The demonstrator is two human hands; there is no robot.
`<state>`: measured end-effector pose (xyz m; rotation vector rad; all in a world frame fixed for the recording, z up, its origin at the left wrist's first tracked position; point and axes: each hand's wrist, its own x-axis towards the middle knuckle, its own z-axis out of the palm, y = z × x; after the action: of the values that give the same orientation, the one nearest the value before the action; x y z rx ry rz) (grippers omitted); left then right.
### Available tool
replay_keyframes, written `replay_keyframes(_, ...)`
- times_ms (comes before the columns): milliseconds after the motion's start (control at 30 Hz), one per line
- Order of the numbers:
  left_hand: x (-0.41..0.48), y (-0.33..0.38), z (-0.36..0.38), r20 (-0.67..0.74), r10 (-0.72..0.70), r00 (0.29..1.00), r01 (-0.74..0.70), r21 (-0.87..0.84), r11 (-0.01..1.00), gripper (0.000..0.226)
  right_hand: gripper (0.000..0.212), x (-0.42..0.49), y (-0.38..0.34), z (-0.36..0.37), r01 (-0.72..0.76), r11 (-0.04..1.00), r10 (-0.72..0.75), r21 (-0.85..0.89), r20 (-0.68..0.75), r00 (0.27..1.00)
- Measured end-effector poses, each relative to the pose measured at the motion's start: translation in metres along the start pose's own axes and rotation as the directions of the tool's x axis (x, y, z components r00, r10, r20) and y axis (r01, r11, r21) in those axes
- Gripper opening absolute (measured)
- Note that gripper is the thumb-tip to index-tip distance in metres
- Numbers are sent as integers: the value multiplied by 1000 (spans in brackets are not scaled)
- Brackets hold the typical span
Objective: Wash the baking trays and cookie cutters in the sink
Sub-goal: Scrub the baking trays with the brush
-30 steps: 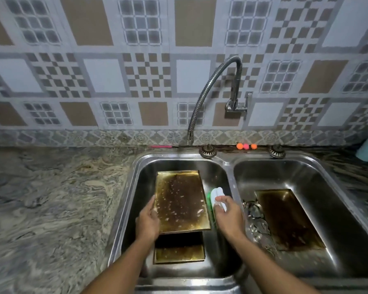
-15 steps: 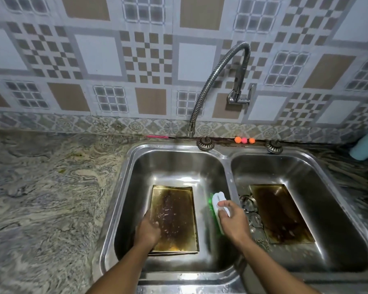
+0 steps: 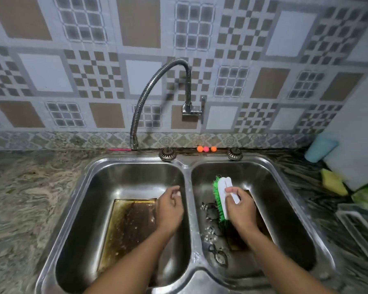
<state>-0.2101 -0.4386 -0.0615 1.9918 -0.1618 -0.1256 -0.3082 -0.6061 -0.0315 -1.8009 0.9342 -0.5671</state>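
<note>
Baking trays (image 3: 130,230) are laid one to each basin of the sink (image 3: 115,161), which is set into the marbled worktop (image 3: 30,198). The one in the left basin lies flat on the basin floor toward its near-left corner. Its surface is brown-stained and wet, with some specks of foam, so it is judged scrubbed at most in part and not yet rinsed. The left hand (image 3: 170,209) is held above that tray's right edge, close to the divider, its fingers loosely curled and grasping nothing. Behind, the faucet (image 3: 157,85) is arched over the rear rim, and no water is seen falling from it.

In the right basin the cookie cutters (image 3: 210,221) are scattered along the left wall, apart from one another and apparently untouched. Just beside them the brush (image 3: 221,200) is gripped by its white back in the fingers of the right hand (image 3: 240,209), green bristles turned left and down. The right tray (image 3: 234,238) is largely hidden under that hand and forearm; what shows is dark, so its cleaning is judged barely begun. Most of the washing and all the rinsing seem left to do. On the worktop's right edge a yellow sponge (image 3: 333,181) is kept.
</note>
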Motion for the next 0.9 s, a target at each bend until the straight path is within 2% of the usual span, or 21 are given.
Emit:
replay_keyframes(133,-20,27,83,168,-38,985,46,-43,998,13,22,39,44,-65,-74,996,73,-57,-14,997)
replay_keyframes(233,-34,14,146,318,-157,935,139,80,987,20,23,57,82,-103,-95,990,93,-106,-17,995)
replay_keyframes(333,-53,-9,196,371,-311,875,249,206,946,19,23,70,126,-129,-129,977,132,-170,6,991)
replay_keyframes(500,-71,-39,235,323,-439,838,313,373,873,16,23,74,165,-144,-137,965,159,-225,82,984)
replay_keyframes(633,-74,-42,246,265,-472,841,353,392,849,9,26,76,176,-149,-115,965,152,-236,146,977)
replay_keyframes(900,-72,-41,262,179,-526,831,484,231,844,19,25,87,180,-155,-104,977,141,-189,195,971)
